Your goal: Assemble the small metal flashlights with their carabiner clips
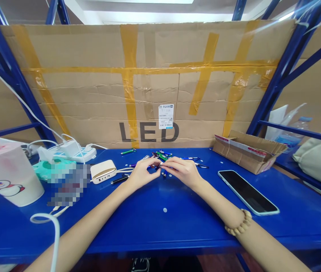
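My left hand [143, 173] and my right hand [185, 172] meet at the middle of the blue shelf, fingertips nearly touching. Between them shows a small whitish, shiny bit [160, 164], too small to name; the fingers of both hands are pinched around it. Just behind the hands lie several pens in a loose pile, among them a green pen [162, 155]. Another green pen [128, 152] lies apart at the back, and a black pen [120, 180] rests left of my left hand. My fingers hide part of the pile.
A white power bank [103, 172] and a power strip [75, 152] with cables lie left, near a large cup [10, 173]. To the right are a phone [248, 192] and an open cardboard box [242, 153]. A cardboard panel [98, 102] closes off the back.
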A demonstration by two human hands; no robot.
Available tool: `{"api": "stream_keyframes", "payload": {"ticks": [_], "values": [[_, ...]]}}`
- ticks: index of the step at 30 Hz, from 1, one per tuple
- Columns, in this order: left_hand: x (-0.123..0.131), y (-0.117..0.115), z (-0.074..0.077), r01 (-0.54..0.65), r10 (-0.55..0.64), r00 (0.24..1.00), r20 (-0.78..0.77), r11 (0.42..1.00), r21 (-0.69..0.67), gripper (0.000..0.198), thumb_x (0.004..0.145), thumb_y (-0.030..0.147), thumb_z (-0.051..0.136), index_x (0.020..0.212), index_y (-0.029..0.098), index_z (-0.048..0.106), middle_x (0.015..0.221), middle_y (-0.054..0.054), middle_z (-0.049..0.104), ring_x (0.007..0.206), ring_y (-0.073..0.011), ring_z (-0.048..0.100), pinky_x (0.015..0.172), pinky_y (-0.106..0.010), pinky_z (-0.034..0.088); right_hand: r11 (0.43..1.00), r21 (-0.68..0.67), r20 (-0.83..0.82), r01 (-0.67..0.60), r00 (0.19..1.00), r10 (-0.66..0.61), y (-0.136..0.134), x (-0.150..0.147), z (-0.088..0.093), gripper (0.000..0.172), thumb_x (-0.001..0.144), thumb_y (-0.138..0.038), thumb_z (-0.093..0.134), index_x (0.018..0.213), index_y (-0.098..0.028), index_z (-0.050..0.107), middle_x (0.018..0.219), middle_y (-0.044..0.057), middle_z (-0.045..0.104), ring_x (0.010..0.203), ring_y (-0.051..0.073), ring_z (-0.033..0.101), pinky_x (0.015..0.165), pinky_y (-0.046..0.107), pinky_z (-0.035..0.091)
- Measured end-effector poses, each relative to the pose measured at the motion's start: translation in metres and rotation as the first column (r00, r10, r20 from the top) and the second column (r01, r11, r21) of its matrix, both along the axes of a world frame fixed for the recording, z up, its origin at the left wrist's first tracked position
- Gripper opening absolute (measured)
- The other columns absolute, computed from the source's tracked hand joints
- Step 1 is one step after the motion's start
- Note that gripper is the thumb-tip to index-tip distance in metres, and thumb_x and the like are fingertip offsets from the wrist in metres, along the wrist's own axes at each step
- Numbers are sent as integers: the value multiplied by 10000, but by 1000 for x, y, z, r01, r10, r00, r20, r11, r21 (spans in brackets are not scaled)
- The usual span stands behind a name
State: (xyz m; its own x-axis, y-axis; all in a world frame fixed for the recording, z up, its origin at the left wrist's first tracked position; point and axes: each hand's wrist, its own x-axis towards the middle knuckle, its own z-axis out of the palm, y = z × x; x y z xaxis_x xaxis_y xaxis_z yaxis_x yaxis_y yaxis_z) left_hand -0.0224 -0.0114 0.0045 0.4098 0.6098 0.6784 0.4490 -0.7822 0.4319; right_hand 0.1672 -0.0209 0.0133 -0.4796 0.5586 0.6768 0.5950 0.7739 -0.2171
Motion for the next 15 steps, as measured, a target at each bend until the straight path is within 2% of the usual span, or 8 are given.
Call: {"api": "stream_keyframes", "payload": {"ticks": [3, 6, 10, 13, 15], "values": [[0, 0, 0, -20, 20, 1000, 6, 1000, -8, 176, 730, 220, 539, 874, 187, 635, 867, -20, 682, 754, -126, 613, 739, -245, 509, 1000, 14, 46, 8, 999, -9, 0, -2, -1, 290, 885, -363, 432, 936, -248, 694, 931, 40, 689, 809, 136, 641, 681, 228, 486], [-1, 1, -1, -38, 38, 999, -2, 999, -14, 182, 733, 216, 530, 881, 188, 633, 857, -19, 682, 743, -124, 611, 740, -248, 507, 996, 42, 81, 79, 993, -82, -2, -5, 0, 271, 869, -362, 454, 958, -254, 686, 968, 34, 672, 789, 123, 636, 621, 199, 461], [-2, 5, -5, -35, 35, 998, -61, 999, -4, 185, 724, 191, 534, 884, 196, 626, 852, -18, 675, 745, -129, 608, 733, -257, 504, 993, 34, 153, 109, 982, -113, -6, -8, 3, 246, 838, -369, 494, 951, -260, 683, 1033, 13, 642, 644, 78, 610, 494, 179, 396], [-3, 8, -6, -88, 88, 996, -10, 996, -11, 169, 728, 190, 535, 875, 191, 619, 847, -22, 670, 760, -136, 615, 728, -261, 505, 993, -41, 79, 108, 991, -105, -6, -7, 4, 245, 832, -365, 509, 989, -261, 665, 1036, 8, 631, 558, 50, 568, 522, 180, 416], [-3, 7, -4, -139, 139, 988, 73, 990, -6, 162, 732, 191, 534, 873, 184, 615, 849, -24, 668, 760, -135, 621, 737, -261, 506, 985, -108, 22, 134, 991, -132, -3, -5, 3, 257, 833, -360, 514, 1026, -254, 648, 1035, 17, 624, 580, 59, 574, 561, 189, 438]]}}
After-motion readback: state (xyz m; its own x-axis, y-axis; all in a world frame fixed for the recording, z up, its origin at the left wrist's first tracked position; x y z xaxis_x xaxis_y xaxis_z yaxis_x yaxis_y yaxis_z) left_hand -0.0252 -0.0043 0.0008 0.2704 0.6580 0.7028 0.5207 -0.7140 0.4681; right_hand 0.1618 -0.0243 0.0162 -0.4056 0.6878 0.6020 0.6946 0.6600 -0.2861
